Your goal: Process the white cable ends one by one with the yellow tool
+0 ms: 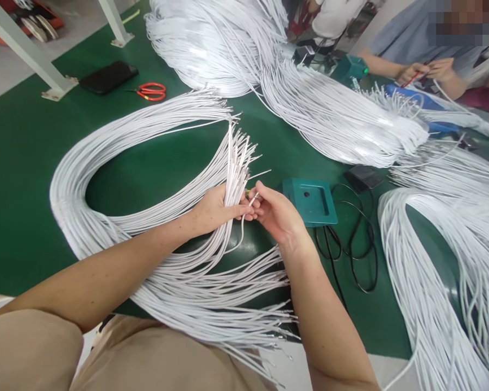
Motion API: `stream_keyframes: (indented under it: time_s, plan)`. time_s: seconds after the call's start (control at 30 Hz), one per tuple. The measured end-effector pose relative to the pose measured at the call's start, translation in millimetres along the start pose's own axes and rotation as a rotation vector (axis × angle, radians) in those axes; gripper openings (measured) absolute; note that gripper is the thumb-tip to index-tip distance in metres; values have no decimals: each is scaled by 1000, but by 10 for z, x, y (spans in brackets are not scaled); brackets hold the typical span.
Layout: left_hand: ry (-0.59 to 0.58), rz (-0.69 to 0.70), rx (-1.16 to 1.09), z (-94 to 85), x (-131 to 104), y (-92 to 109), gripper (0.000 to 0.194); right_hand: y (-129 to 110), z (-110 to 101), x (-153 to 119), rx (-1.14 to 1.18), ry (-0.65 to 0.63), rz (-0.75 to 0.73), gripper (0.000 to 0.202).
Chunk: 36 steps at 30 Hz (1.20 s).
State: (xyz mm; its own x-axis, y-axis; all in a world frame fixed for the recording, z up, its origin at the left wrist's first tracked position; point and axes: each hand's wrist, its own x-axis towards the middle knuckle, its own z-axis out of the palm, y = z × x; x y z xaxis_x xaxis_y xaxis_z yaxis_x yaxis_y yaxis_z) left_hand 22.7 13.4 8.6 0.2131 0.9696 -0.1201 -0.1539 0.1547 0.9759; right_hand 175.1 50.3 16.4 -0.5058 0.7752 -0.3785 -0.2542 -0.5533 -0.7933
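A long bundle of white cables (71,168) curves in a loop over the green table in front of me. My left hand (215,209) is closed round a bunch of the cable ends (238,163), which point up and away from me. Just right of it, my right hand (275,212) pinches the tip of a single white cable (252,200) between thumb and fingers. Something small and yellow shows between the two hands, too hidden to name. More loose cable ends (264,277) spread out below my hands.
Red-handled scissors (151,91) and a black phone (109,77) lie at the back left. A teal device (311,202) with a black cord (369,255) sits right of my hands. Large cable heaps (334,114) fill the back and right. Across the table, a person's hands (426,70) hold something red.
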Motion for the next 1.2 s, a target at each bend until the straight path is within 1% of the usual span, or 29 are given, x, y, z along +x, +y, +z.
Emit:
stream_keyframes:
  time_s: [0.1, 0.23, 0.43, 0.63, 0.7, 0.77, 0.83, 0.87, 1.0, 1.03, 1.07, 1.13, 1.2]
  plan:
    - [16, 18, 7, -11, 5, -13, 14, 14, -39, 4, 34, -11, -10, 29]
    - [39, -5, -19, -9, 8, -21, 18, 18, -46, -8, 18, -14, -44, 24]
    - [107, -46, 9, 13, -1, 10, 21, -22, -15, -53, -81, 52, -140, 27]
    - [83, -17, 13, -12, 10, -21, 24, -58, -31, -78, -163, 75, -133, 22]
    - [84, -2, 43, -19, 8, -35, 23, -67, -17, -78, -231, 124, -163, 17]
    - [96, 3, 91, -27, 3, -47, 22, -68, 3, -71, -351, 208, -230, 11]
    - [95, 16, 127, -44, 0, -61, 22, -60, 16, -61, -434, 261, -272, 12]
    - [92, 26, 138, -57, 1, -69, 22, -55, 18, -57, -433, 255, -259, 13]
    - [102, 61, 140, -107, 13, -78, 23, -48, -5, -58, -269, 86, -45, 14]
    - [104, 62, 127, -112, 15, -73, 22, -53, -13, -61, -256, 76, -30, 13]
    - [103, 62, 109, -113, 17, -66, 22, -60, -21, -65, -256, 90, -50, 12]
    - [91, 55, 78, -105, 15, -52, 21, -75, -31, -70, -262, 145, -155, 13]
    - [77, 46, 67, -95, 11, -46, 19, -80, -32, -71, -257, 153, -247, 23]
